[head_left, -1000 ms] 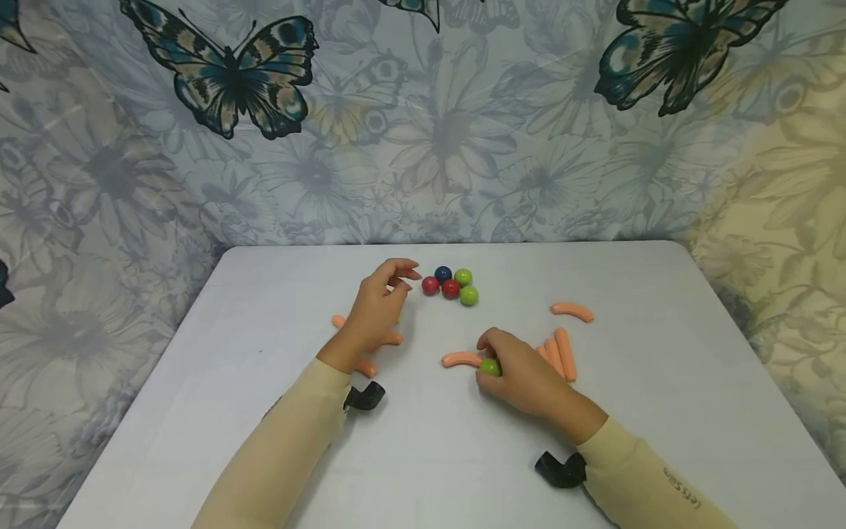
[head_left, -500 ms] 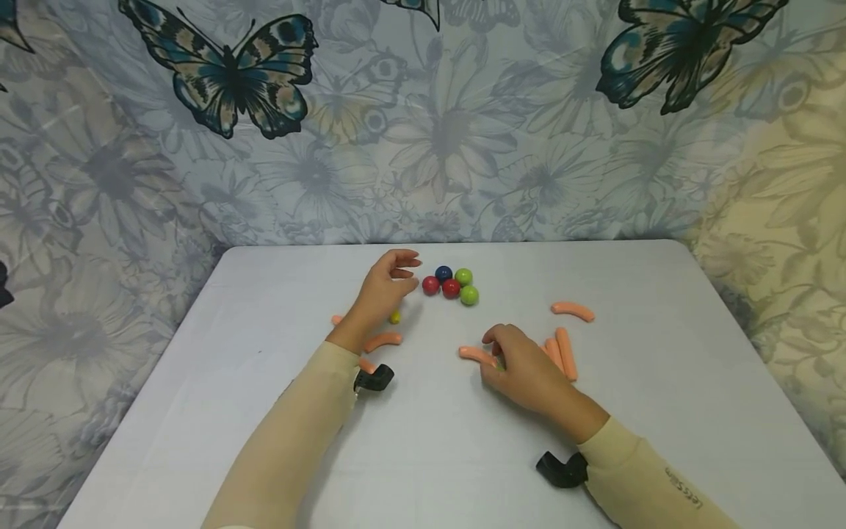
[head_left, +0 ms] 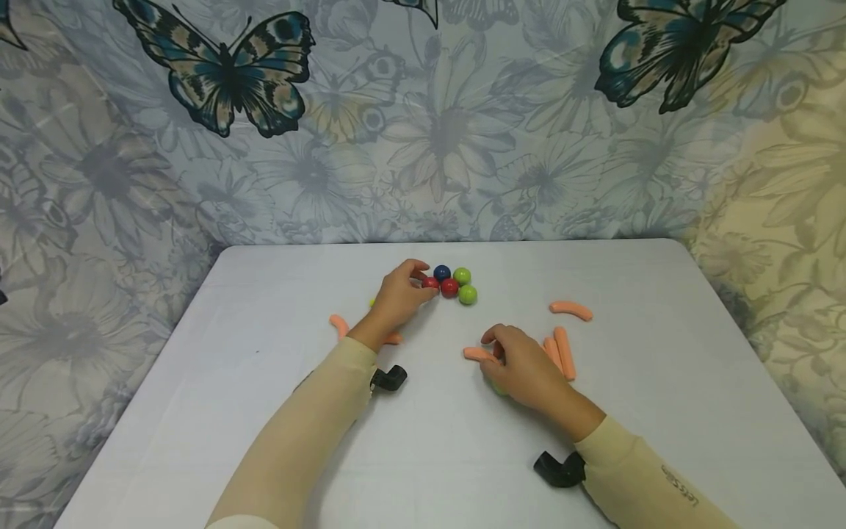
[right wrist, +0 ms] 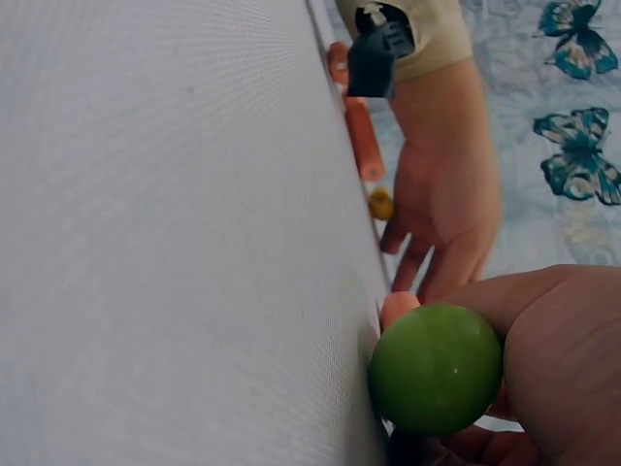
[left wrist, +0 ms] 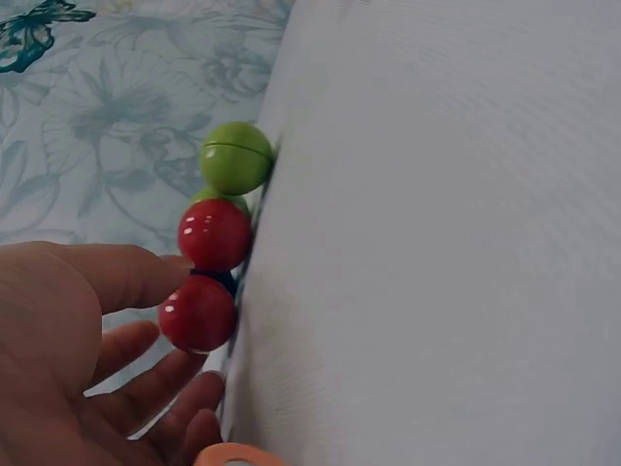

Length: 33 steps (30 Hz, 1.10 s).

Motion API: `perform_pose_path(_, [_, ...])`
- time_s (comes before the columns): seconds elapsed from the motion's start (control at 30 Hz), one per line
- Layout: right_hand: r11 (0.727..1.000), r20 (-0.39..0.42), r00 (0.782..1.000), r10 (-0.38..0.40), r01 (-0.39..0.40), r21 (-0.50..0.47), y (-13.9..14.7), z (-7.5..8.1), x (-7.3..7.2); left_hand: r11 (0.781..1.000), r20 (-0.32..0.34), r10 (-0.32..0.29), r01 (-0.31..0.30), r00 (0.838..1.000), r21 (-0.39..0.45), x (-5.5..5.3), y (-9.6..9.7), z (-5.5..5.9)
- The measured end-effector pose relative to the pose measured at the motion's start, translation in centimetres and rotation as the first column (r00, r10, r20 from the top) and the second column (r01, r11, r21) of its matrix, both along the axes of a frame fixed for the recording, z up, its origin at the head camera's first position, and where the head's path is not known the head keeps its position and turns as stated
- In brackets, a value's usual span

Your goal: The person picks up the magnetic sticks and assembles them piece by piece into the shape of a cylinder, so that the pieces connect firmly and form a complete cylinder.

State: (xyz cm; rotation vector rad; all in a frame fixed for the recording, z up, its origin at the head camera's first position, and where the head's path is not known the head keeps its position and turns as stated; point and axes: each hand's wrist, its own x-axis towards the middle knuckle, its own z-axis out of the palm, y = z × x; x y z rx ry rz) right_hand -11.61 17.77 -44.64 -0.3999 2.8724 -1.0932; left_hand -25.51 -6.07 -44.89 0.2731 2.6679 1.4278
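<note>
My left hand point(head_left: 399, 297) is at a group of small glossy balls at the back of the table, thumb and fingertips on either side of a red ball point(left wrist: 198, 314). Against it lie a second red ball point(head_left: 449, 287), a blue ball point(head_left: 442, 273) and two green balls point(left wrist: 236, 158). My right hand point(head_left: 525, 367) pinches one end of an orange sausage-shaped piece point(head_left: 477, 353) near the table's middle. Close under its thumb sits another green ball point(right wrist: 437, 369), mostly hidden in the head view.
Behind the right hand lie several straight orange pieces point(head_left: 565, 354), with a curved orange piece point(head_left: 571, 310) farther back. More orange pieces point(head_left: 338, 324) and a small yellow thing point(right wrist: 380, 204) are by the left forearm. A patterned cloth point(head_left: 449, 147) hangs behind the table.
My left hand has moved right until its fingers reach the red ball. In the right hand, the orange piece has shifted right between the fingers, and the green ball has slipped nearer, below the thumb.
</note>
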Motion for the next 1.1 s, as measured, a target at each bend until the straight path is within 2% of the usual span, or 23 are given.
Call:
perform_pose_path(0.13, [1.000, -0.016, 1.000, -0.022, 0.022, 0.012, -0.1, -0.1, 0.0, 0.996, -0.015, 0.018, -0.019, 1.000, -0.084, 0.0, 0.5, 0.1])
perform_pose_path(0.27, [0.999, -0.004, 0.999, -0.040, 0.040, 0.021, -0.2, 0.0, -0.1, 0.989, -0.003, 0.041, -0.041, 0.999, -0.145, 0.3, 0.8, 0.7])
perform_pose_path(0.43, [0.999, 0.026, 0.999, -0.042, 0.042, 0.004, -0.1, 0.2, -0.1, 0.986, -0.001, 0.047, -0.047, 0.999, -0.160, 1.2, 0.6, 1.6])
perform_pose_path(0.6, [0.998, 0.080, 0.995, -0.054, 0.056, -0.026, 0.1, 0.2, -0.1, 0.998, -0.019, -0.019, 0.018, 1.000, -0.063, 2.9, 0.0, 2.6])
perform_pose_path(0.7, [0.996, 0.101, 0.993, -0.060, 0.066, -0.061, 0.3, 0.1, -0.2, 0.999, 0.007, -0.051, 0.051, 0.999, 0.007, 4.2, -0.3, 3.1])
perform_pose_path(0.8, [0.991, 0.120, 0.991, -0.063, 0.077, -0.112, 0.5, 0.0, -0.3, 0.993, 0.065, -0.081, 0.075, 0.995, 0.096, 5.6, -0.8, 3.2])
perform_pose_path(0.97, [0.977, 0.170, 0.984, -0.057, 0.089, -0.192, 0.6, -0.1, -0.5, 0.965, 0.153, -0.140, 0.100, 0.978, 0.243, 7.6, -1.4, 2.5])
perform_pose_path(1.1, [0.964, 0.205, 0.978, -0.031, 0.084, -0.253, 0.8, 0.0, -0.5, 0.946, 0.194, -0.193, 0.130, 0.962, 0.296, 8.7, -1.6, 1.4])
